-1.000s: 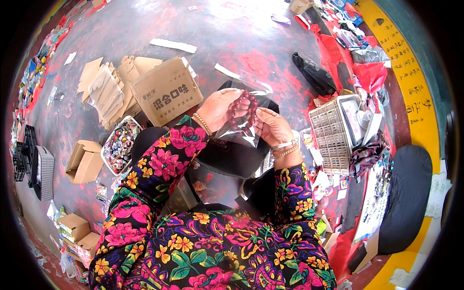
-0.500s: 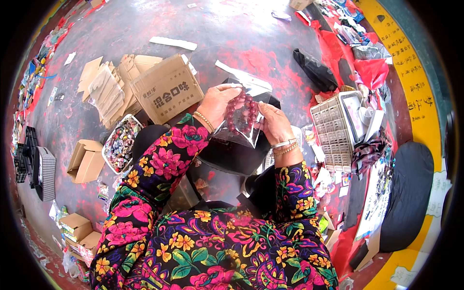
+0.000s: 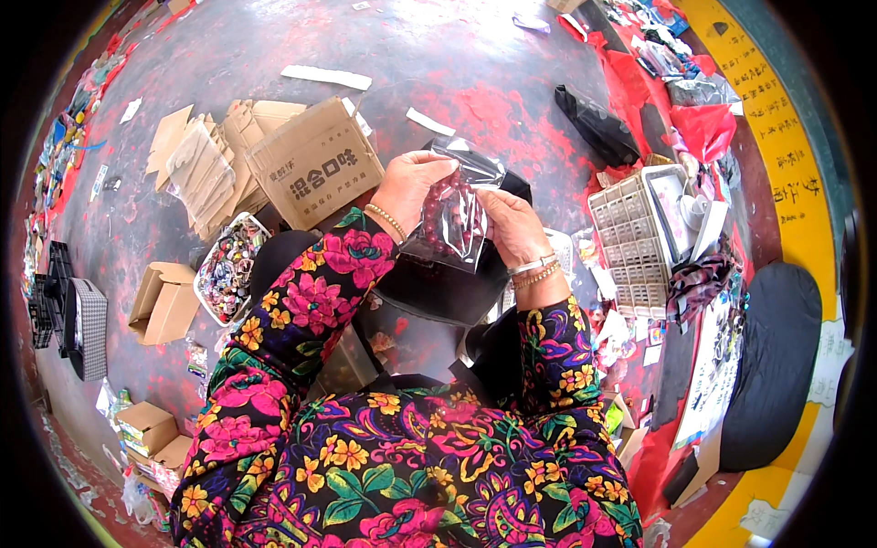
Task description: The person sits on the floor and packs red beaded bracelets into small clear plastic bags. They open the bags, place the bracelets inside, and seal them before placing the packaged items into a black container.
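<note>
A clear plastic bag [image 3: 470, 239] with a dark red bead bracelet [image 3: 438, 212] in it hangs between my hands. My left hand [image 3: 408, 189] pinches the bag's upper left edge between thumb and fingers. On the opposite side, my right hand [image 3: 515, 228] grips the bag's upper right edge, fingertips pressed together. Glare on the plastic hides part of the beads. Beneath the bag is a black surface [image 3: 429, 294], partly covered by it and by my hands.
Left of my arms stand a cardboard box [image 3: 315, 169], flattened cardboard [image 3: 196, 169], a white basket of small colourful items [image 3: 208, 297] and an open carton [image 3: 164, 306]. To the right are a white plastic crate [image 3: 630, 247], a black bag [image 3: 594, 126] and a dark oval cushion [image 3: 776, 365].
The bag has turned and now shows more glare over the bracelet. My right hand has shifted slightly up and left along its edge.
</note>
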Tool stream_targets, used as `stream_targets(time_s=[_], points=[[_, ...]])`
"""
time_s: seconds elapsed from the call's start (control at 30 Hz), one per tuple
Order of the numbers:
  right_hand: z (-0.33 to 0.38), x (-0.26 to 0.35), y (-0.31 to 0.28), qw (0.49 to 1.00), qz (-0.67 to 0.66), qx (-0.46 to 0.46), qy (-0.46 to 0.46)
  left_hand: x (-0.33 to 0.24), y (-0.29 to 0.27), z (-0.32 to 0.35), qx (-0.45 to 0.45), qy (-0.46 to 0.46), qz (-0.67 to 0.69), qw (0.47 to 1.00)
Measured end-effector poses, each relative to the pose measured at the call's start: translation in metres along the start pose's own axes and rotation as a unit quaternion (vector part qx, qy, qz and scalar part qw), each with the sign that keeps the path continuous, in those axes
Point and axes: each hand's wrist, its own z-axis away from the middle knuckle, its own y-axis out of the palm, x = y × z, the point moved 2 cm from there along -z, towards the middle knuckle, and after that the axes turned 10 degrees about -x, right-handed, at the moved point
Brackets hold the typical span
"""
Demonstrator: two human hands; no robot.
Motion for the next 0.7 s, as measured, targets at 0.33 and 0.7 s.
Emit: stream_targets(time_s=[0.33, 0.7], points=[[-0.007, -0.001, -0.002, 0.998, -0.052, -0.029, -0.029, -0.006, 0.001, 0.004, 0.032, -0.068, 0.009, 0.997], [0.001, 0.002, 0.011, 0.997, -0.068, -0.029, -0.017, -0.002, 0.001, 0.001, -0.014, 0.012, -0.062, 0.998]])
